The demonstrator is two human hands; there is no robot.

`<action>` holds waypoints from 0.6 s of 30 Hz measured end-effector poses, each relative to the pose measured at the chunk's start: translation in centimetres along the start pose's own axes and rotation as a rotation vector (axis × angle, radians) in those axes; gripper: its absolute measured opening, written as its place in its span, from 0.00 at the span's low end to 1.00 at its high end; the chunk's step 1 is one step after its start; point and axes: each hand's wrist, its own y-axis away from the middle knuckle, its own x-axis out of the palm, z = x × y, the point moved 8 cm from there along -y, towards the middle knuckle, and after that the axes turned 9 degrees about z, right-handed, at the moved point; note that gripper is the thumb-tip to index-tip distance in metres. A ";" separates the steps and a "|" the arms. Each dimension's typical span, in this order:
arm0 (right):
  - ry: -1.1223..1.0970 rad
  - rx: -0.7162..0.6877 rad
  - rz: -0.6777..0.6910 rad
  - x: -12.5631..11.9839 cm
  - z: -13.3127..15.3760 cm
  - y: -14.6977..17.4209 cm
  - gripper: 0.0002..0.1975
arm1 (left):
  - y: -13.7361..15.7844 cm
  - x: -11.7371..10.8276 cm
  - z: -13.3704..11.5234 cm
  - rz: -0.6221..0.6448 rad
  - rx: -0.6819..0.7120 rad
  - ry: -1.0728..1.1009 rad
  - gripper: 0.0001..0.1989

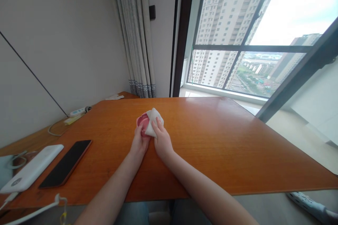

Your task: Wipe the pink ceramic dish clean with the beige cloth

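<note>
Over the middle of the wooden table, my left hand (140, 141) grips a small pink dish (143, 122) by its near side, its hollow facing up towards me. The thumb lies at the dish's edge and the other fingers are hidden under it. My right hand (162, 138) presses a folded white tissue (153, 116) against the dish's right side, covering part of the rim. Its fingers lie along the tissue, close together. Whether the tissue reaches into the hollow, I cannot tell.
On the table's (211, 140) left lie a black phone (66, 163) and a white power bank (33, 168) with a cable. Farther back is a white power strip (77, 112) near the wall. A grey curtain (136, 35) and a large window stand beyond the far edge.
</note>
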 end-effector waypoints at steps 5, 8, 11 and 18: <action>-0.024 -0.063 0.041 0.4 1.0 0.5 0.33 | 0.5 0.5 -0.7 -0.058 0.006 0.030 0.14; -0.071 -0.102 0.074 -0.1 1.3 0.6 0.31 | 0.6 1.5 -1.2 -0.009 0.015 0.030 0.14; -0.209 -0.059 -0.019 -2.4 0.3 0.3 0.28 | 0.6 1.7 -1.5 -0.013 -0.012 0.040 0.15; -0.524 0.089 -0.224 -8.6 -2.5 -1.3 0.22 | 1.2 2.0 -0.3 -0.039 -0.174 0.057 0.19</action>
